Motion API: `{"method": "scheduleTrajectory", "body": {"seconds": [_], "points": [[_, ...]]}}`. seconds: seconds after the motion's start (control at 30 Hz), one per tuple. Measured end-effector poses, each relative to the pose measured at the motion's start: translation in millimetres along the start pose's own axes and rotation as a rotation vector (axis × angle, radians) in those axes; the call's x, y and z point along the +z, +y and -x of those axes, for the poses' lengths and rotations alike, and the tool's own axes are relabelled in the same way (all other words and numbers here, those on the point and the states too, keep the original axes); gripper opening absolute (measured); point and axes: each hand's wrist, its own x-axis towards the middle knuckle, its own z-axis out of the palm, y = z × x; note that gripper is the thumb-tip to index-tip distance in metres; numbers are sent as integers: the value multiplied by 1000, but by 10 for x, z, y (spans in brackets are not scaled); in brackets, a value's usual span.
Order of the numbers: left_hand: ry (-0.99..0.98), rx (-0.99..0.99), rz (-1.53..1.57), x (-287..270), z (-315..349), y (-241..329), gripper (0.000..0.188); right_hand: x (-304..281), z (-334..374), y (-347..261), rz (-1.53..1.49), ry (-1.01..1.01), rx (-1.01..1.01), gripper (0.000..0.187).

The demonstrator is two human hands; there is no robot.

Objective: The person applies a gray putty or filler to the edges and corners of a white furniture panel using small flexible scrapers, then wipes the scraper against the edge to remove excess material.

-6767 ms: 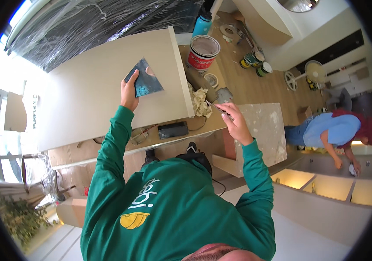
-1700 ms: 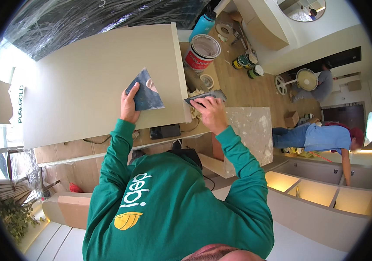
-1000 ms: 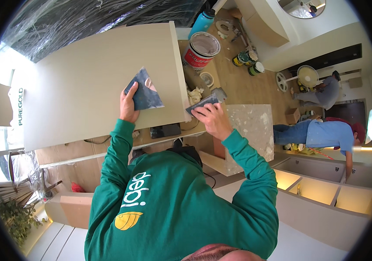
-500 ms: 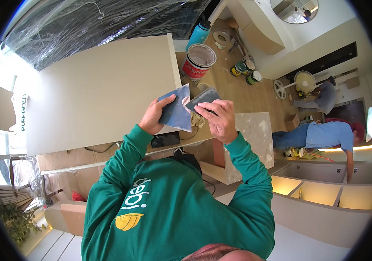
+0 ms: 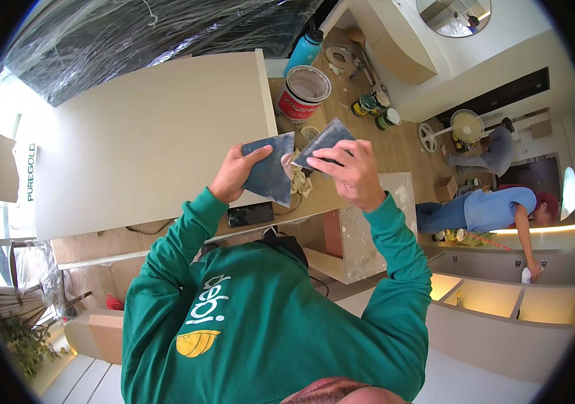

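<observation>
My left hand (image 5: 232, 176) pinches a flat dark metal putty blade (image 5: 268, 176), thumb on top, the fingers beneath mostly hidden. Pinkish putty (image 5: 287, 165) clings to that blade's right edge. A second dark putty blade (image 5: 330, 137) is held tilted in my right hand (image 5: 358, 178), fingers laid across its face. The right blade's lower corner is close to the putty; whether it touches, I cannot tell. Both blades are above the table edge, with a crumpled cream cloth (image 5: 301, 183) below them.
A pale panel (image 5: 153, 141) lies at the left. Beyond my hands stand an open putty bucket (image 5: 304, 94) and a blue bottle (image 5: 305, 50). A black phone (image 5: 250, 215) lies near me; a speckled board (image 5: 381, 229) is at right. Two people work at the far right beside cabinets (image 5: 489, 296).
My right hand and its blade have shifted slightly right, and the blade is turned more upward. The left blade has tilted a little. A co-worker's hand now shows something white.
</observation>
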Motion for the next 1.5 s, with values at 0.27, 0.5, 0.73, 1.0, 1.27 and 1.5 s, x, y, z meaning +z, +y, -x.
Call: {"method": "scheduleTrajectory", "body": {"seconds": [0.27, 0.5, 0.73, 1.0, 1.27, 1.5], "points": [[322, 234, 132, -705, -380, -36, 26, 619, 243, 63, -33, -115, 126, 48], [532, 420, 93, -1213, -512, -202, 32, 1092, 447, -31, -45, -85, 227, 50], [421, 415, 65, -1386, -539, -277, 44, 1208, 529, -94, 31, -147, 180, 48], [455, 427, 90, -1396, -585, -315, 34, 1033, 655, -174, -33, -203, 113, 49], [424, 431, 47, -1336, -538, -240, 32, 1113, 307, 86, -11, -97, 181, 46], [449, 428, 26, -1351, -546, -277, 35, 1315, 354, 64, 36, -123, 180, 45]]}}
